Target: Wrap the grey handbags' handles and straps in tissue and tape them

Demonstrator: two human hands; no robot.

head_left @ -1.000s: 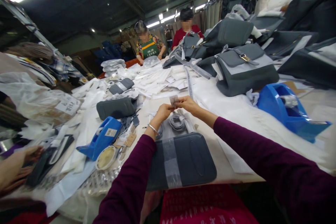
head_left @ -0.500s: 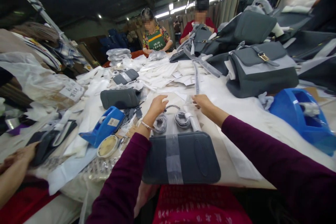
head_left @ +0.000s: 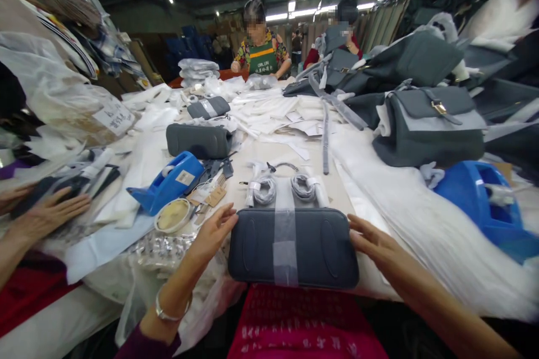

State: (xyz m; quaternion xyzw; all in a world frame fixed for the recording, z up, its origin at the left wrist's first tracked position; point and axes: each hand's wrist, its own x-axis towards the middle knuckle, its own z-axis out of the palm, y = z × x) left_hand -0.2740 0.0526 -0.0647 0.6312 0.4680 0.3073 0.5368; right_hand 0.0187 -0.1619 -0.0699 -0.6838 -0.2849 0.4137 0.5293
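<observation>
A dark grey handbag [head_left: 311, 247] lies flat on the table edge before me, with a band of clear tape [head_left: 285, 261] running over its middle. Behind it are two wrapped strap coils [head_left: 304, 188] and a thin handle loop [head_left: 283, 166]. My left hand [head_left: 214, 231], a bangle on its wrist, is at the bag's upper left corner, fingers stretched out. At the opposite end, my right hand [head_left: 373, 238] has its fingers extended against the upper right corner. Neither hand closes around anything.
Blue tape dispensers [head_left: 170, 182] stand on both sides, one by a round tub [head_left: 172, 216]. Finished-looking grey bags [head_left: 438, 123] pile up at right. A co-worker's hands [head_left: 54, 213] rest on dark pieces at left. Two people work across the table.
Both my hands have come back from the strap coils to the bag's two ends. A co-worker's hand at left has spread over the dark pieces.
</observation>
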